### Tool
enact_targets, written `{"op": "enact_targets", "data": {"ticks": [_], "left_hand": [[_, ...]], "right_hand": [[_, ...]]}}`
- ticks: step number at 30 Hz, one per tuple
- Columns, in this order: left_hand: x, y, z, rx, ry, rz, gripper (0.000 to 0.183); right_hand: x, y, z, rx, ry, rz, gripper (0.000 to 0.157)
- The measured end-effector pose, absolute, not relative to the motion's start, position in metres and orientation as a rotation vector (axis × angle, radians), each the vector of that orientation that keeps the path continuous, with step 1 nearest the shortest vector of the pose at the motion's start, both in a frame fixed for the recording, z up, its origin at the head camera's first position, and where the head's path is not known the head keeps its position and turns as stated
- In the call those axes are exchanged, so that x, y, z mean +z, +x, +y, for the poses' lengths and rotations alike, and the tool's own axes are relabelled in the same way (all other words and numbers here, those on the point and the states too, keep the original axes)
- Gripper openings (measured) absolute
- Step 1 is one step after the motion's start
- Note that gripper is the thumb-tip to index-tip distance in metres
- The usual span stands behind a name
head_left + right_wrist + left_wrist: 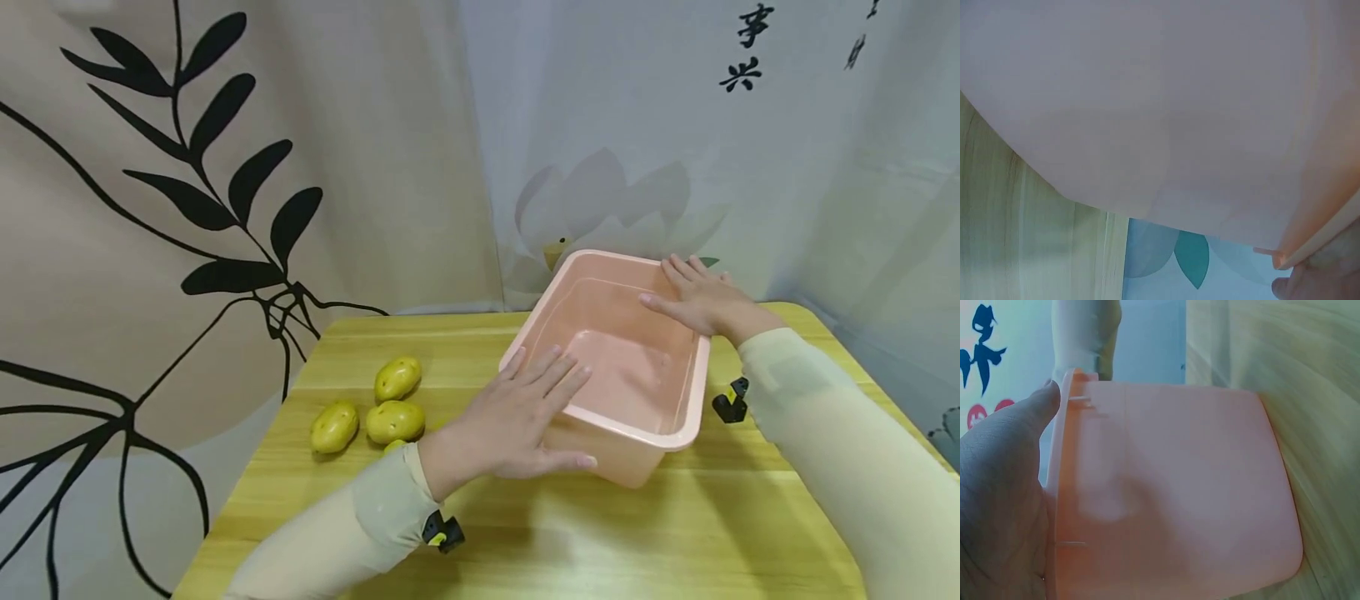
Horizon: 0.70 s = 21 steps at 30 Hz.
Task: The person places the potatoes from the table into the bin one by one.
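A pink plastic basin stands on the table, turned at an angle, and I look down into its bare inside. My left hand lies across its near left rim with fingers straight and spread. At the far right rim, my right hand rests with extended fingers reaching over the edge. The left wrist view shows the basin's outer wall down to the table, with the left thumb along the rim. Most of the right wrist view is filled by another outer wall; a bit of the right hand shows low at the corner.
Several yellow potatoes lie on the wooden table left of the basin, one partly hidden behind the left forearm. A printed curtain hangs right behind the table's back edge. Small black devices sit under both wrists.
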<state>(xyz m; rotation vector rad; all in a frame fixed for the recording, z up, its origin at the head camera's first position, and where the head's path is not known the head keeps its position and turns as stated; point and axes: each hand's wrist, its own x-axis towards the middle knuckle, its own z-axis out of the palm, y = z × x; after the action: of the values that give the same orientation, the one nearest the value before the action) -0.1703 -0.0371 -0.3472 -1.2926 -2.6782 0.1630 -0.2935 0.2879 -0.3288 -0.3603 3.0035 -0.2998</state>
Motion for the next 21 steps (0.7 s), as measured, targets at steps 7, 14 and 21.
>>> {"op": "enact_targets", "data": {"ticks": [7, 14, 21], "left_hand": [[-0.345, -0.164, -0.031, 0.222, -1.333, -2.666, 0.099], [-0.346, -0.15, -0.028, 0.259, -1.384, -2.63, 0.104], [-0.343, -0.133, -0.023, 0.268, -1.464, -2.58, 0.105]], "right_hand": [[-0.329, -0.298, 0.289, -0.308, -0.339, 3.016, 0.09], [-0.334, -0.304, 0.283, -0.341, -0.307, 3.02, 0.091], [-0.334, -0.308, 0.275, -0.435, -0.271, 3.005, 0.094]]}}
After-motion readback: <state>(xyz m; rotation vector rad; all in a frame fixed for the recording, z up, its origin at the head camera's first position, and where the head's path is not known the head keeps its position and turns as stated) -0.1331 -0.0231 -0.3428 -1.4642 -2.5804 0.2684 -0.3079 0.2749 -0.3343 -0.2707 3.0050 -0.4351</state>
